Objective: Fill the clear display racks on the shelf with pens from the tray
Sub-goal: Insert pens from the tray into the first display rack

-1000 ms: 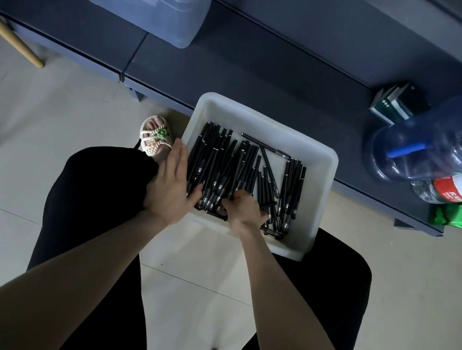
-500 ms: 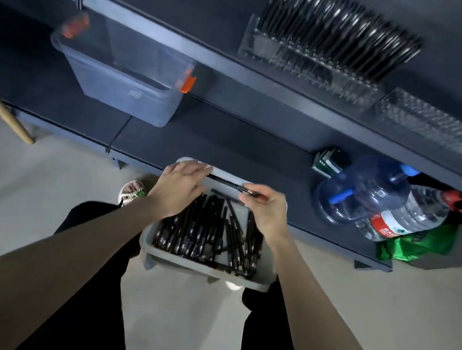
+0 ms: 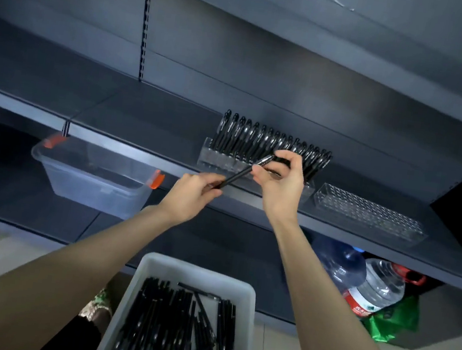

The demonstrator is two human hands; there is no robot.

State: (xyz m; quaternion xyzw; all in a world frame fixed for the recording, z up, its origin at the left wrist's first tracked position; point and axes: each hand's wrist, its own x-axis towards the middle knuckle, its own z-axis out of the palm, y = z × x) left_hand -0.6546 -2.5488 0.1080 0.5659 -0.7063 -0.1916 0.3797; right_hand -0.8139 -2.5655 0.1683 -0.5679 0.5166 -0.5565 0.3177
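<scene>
Two hands hold one pen (image 3: 238,176) just in front of the shelf (image 3: 142,121). The left hand (image 3: 192,190) grips its lower end with curled fingers, and the right hand (image 3: 279,181) pinches its upper end between thumb and fingers. Behind them stands the full rack (image 3: 217,158), with the empty rack (image 3: 366,214) just to its right. Below, the tray (image 3: 198,274) holds loose pens (image 3: 172,329).

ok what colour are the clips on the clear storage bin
Orange clips at each end of the clear storage bin, plain in the head view.
</scene>
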